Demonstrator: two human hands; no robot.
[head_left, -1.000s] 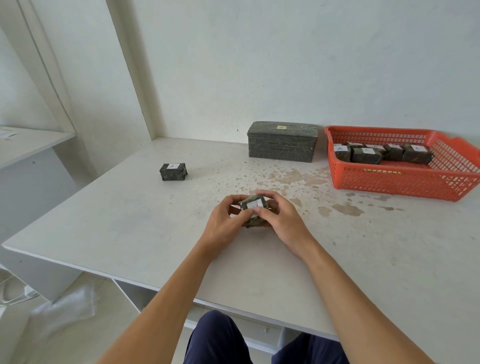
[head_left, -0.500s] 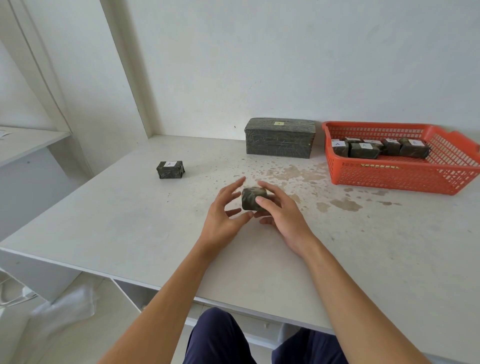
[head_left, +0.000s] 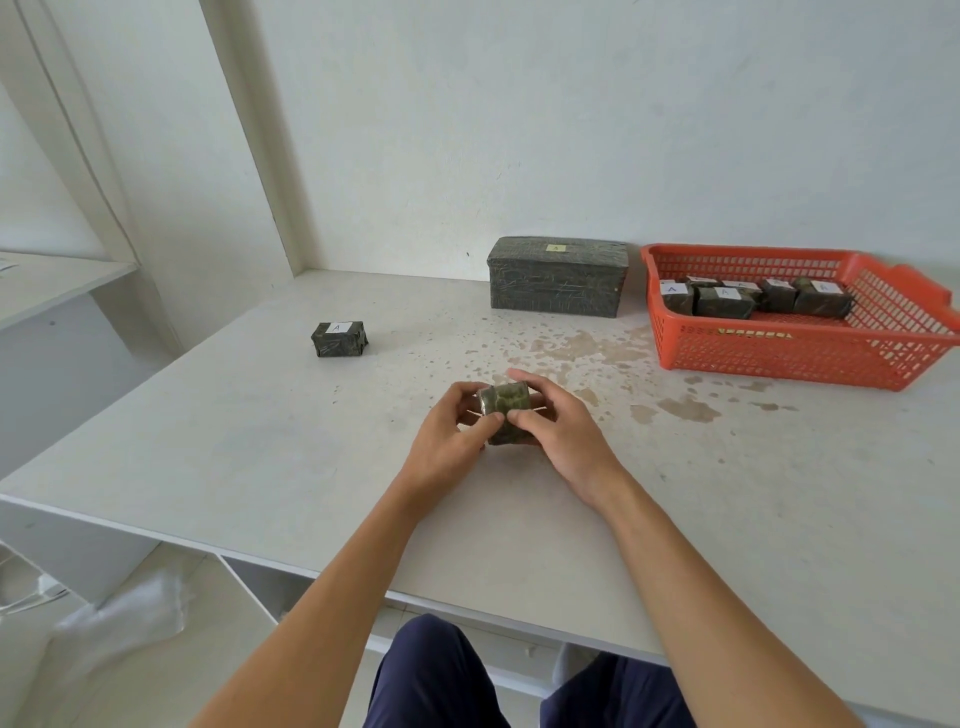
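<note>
I see a small dark-green wrapped block (head_left: 506, 410) held at the middle of the white bench (head_left: 260, 467). The left hand (head_left: 452, 441) and right hand (head_left: 561, 431) both curl their fingers round it from either side. Well off to the left lies a like block (head_left: 340, 339) with a white label reading "A". By the wall stands a large dark wrapped box (head_left: 558, 283) with a small yellow label, unreadable. Beside the box, an orange plastic basket (head_left: 779, 358) holds more blocks (head_left: 724, 302) labelled "A".
</note>
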